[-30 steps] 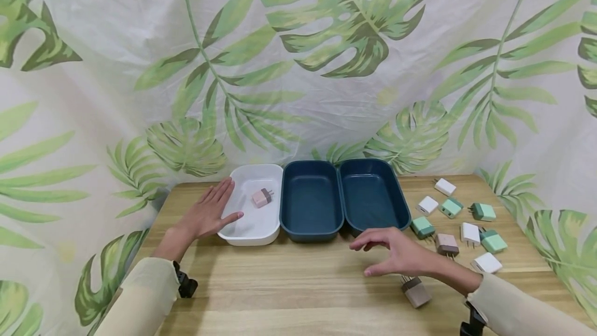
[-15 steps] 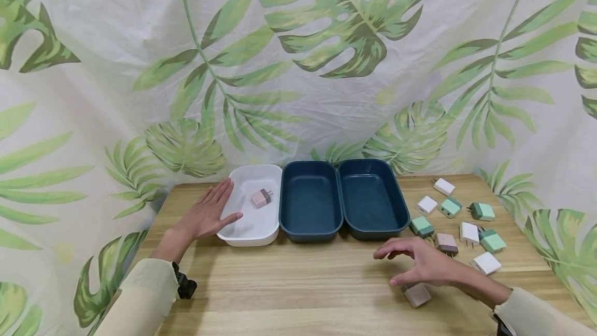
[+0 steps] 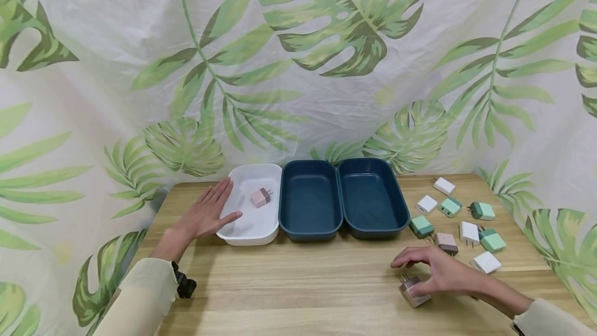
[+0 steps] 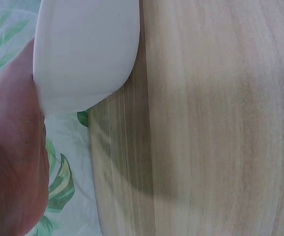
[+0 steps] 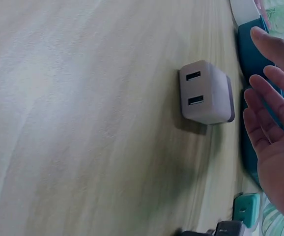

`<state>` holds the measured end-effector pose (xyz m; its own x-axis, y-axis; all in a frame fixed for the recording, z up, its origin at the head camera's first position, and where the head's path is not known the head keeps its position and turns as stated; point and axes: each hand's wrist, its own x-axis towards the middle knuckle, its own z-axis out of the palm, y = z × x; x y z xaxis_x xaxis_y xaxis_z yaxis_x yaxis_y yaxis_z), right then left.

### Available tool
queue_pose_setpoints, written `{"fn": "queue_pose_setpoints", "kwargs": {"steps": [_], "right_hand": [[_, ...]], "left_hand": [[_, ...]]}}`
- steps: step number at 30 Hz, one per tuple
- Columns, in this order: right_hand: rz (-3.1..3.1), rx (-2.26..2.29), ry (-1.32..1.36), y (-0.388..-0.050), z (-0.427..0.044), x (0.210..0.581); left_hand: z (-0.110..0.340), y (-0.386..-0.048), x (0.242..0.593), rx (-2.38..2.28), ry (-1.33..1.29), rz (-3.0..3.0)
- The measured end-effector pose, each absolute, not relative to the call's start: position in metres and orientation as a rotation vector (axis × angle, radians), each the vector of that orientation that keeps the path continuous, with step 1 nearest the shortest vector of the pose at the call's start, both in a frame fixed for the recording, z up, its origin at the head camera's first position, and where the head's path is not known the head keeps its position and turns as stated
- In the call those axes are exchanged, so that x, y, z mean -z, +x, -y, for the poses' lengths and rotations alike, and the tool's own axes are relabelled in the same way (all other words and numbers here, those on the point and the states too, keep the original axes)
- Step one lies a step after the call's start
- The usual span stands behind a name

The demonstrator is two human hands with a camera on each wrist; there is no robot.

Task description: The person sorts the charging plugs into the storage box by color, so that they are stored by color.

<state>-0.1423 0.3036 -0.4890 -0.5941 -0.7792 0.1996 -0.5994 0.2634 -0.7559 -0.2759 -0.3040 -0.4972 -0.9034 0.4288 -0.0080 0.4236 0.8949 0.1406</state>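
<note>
My left hand (image 3: 205, 214) rests with straight fingers along the left rim of the white tray (image 3: 233, 235), its thumb over the near corner. Inside that tray lies one pink and mauve USB wall charger (image 3: 260, 197). My right hand (image 3: 440, 271) hovers over a second pink charger (image 3: 416, 294) near the front of the table. Its fingers are loosely bent and hold nothing. In the right wrist view a gap shows between the hand (image 5: 279, 123) and the charger (image 5: 207, 93), whose two USB ports face the camera.
Two dark blue trays (image 3: 311, 235) stand in a row to the right of the white one. Several green chargers (image 3: 422, 226), white chargers (image 3: 485, 263) and another pink charger (image 3: 446, 243) lie scattered at the right. A leaf-print cloth (image 3: 298, 92) hangs behind the wooden table (image 3: 289, 294).
My right hand has moved right and towards the near side, from in front of the right blue tray to over the pink charger. The left hand has stayed on the white tray.
</note>
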Motion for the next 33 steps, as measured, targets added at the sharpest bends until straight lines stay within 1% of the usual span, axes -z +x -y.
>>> {"fn": "queue_pose_setpoints", "kwargs": {"steps": [9,18,25,33], "right_hand": [[-2.321,1.227,-1.206,-0.135,-0.313,0.493],[-2.350,1.223,-1.292,-0.133,-0.321,0.502],[-2.400,1.174,-1.276,-0.130,-0.321,0.501],[-2.442,1.142,-1.289,-0.127,-0.321,0.511]], "left_hand": [[0.303,-0.275,0.496,-0.213,0.673,-3.016],[0.304,-0.275,0.497,-0.198,0.674,-3.016],[0.305,-0.276,0.497,-0.204,0.667,-3.010],[0.305,-0.274,0.499,-0.217,0.680,-3.023]]}}
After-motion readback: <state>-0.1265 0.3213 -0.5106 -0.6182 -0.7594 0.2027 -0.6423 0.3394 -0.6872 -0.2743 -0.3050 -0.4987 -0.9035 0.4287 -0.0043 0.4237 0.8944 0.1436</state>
